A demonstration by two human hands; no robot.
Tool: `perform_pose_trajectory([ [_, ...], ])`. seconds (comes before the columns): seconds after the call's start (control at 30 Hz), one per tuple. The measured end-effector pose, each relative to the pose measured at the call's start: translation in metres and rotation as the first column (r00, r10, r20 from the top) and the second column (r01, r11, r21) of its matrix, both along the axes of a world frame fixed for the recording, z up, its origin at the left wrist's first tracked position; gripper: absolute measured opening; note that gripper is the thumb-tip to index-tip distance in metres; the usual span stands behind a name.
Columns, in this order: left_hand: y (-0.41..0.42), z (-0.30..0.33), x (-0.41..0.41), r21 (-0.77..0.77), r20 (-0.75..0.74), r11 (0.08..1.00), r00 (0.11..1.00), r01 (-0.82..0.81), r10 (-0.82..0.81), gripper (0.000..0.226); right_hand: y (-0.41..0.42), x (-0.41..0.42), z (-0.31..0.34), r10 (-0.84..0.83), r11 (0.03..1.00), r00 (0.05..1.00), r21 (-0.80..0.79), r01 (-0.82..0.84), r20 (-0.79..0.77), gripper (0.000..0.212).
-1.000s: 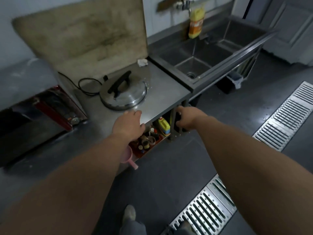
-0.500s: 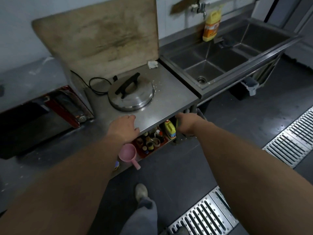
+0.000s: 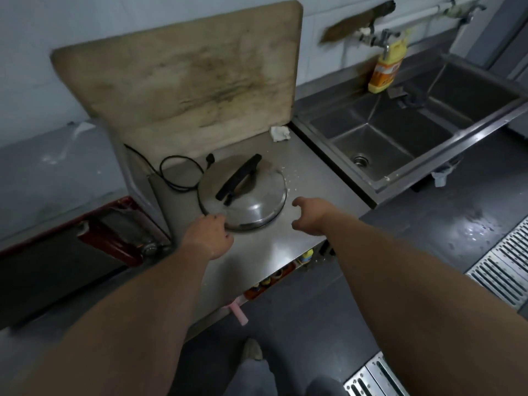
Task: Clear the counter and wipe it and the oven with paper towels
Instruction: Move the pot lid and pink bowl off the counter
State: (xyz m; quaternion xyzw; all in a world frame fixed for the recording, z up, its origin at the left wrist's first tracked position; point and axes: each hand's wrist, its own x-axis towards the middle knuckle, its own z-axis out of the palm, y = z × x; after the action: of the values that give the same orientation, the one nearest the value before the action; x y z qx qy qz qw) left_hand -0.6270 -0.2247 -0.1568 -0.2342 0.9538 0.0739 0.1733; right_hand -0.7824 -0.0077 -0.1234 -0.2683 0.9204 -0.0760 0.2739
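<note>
A round steel lid (image 3: 251, 195) with a black handle lies on the steel counter (image 3: 314, 178). My left hand (image 3: 210, 234) touches the lid's near left rim; whether its fingers grip the rim is hidden. My right hand (image 3: 310, 214) hovers over the counter just right of the lid, fingers spread and loosely curled, holding nothing. A crumpled paper towel (image 3: 280, 133) sits at the counter's back right corner. White crumbs lie scattered beside the lid. The oven (image 3: 120, 230), with red trim, stands at the left.
A large stained cutting board (image 3: 194, 78) leans against the wall behind the lid. A black cord (image 3: 174, 172) coils behind the lid. A steel sink (image 3: 400, 132) with a yellow bottle (image 3: 385, 70) lies to the right. Bottles and a pink cup handle (image 3: 239, 315) show under the counter.
Both hands have risen from the counter's front edge and shelf up onto the counter. The left has reached the lid's rim and the right has moved beside the lid.
</note>
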Motion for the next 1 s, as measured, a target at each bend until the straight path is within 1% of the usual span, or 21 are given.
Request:
perform_pose_trajectory([
  [0.07,-0.017,0.003,-0.008,0.014,-0.014,1.0,1.0,-0.027,0.027,0.048,-0.029,-0.01,0.002,0.029,0.999,0.999,-0.021,-0.03,-0.021,0.066],
  [0.23,-0.04,-0.007,-0.022,0.062,0.012,0.995,0.997,-0.076,0.076,0.05,-0.09,-0.038,0.005,0.132,0.991,0.991,-0.014,-0.132,-0.021,0.069],
  [0.33,-0.056,-0.009,-0.035,0.051,-0.021,0.992,0.993,-0.117,0.118,0.051,-0.118,-0.062,0.004,0.198,0.98,0.978,-0.019,-0.2,-0.062,0.068],
  [0.43,-0.073,-0.009,-0.041,0.032,-0.04,0.981,0.98,-0.193,0.194,0.053,-0.142,-0.084,0.001,0.286,0.958,0.956,0.029,-0.285,-0.064,0.068],
  [0.5,-0.084,-0.008,-0.046,0.009,-0.034,0.966,0.966,-0.257,0.257,0.051,-0.155,-0.097,-0.002,0.338,0.941,0.94,0.021,-0.337,-0.047,0.067],
  [0.57,-0.088,-0.009,-0.054,-0.008,-0.047,0.958,0.957,-0.286,0.285,0.053,-0.164,-0.112,-0.006,0.375,0.927,0.926,-0.012,-0.376,-0.046,0.068],
  [0.67,-0.081,-0.009,-0.083,-0.002,-0.083,0.951,0.948,-0.308,0.307,0.059,-0.163,-0.141,-0.012,0.402,0.915,0.915,-0.033,-0.402,-0.026,0.066],
  [0.73,-0.072,-0.012,-0.109,-0.026,-0.162,0.948,0.937,-0.316,0.308,0.059,-0.155,-0.164,-0.018,0.41,0.912,0.912,-0.009,-0.41,-0.002,0.063],
  [0.8,-0.061,-0.017,-0.137,-0.041,-0.224,0.957,0.936,-0.286,0.27,0.057,-0.143,-0.187,-0.026,0.399,0.916,0.917,0.021,-0.4,0.025,0.062],
  [0.93,-0.046,-0.034,-0.182,-0.063,-0.218,0.979,0.959,-0.196,0.178,0.051,-0.118,-0.225,-0.052,0.348,0.936,0.937,0.049,-0.349,0.043,0.062],
  [1.0,-0.041,-0.044,-0.201,-0.057,-0.22,0.982,0.962,-0.178,0.161,0.052,-0.108,-0.238,-0.064,0.316,0.946,0.946,0.05,-0.32,0.069,0.063],
])
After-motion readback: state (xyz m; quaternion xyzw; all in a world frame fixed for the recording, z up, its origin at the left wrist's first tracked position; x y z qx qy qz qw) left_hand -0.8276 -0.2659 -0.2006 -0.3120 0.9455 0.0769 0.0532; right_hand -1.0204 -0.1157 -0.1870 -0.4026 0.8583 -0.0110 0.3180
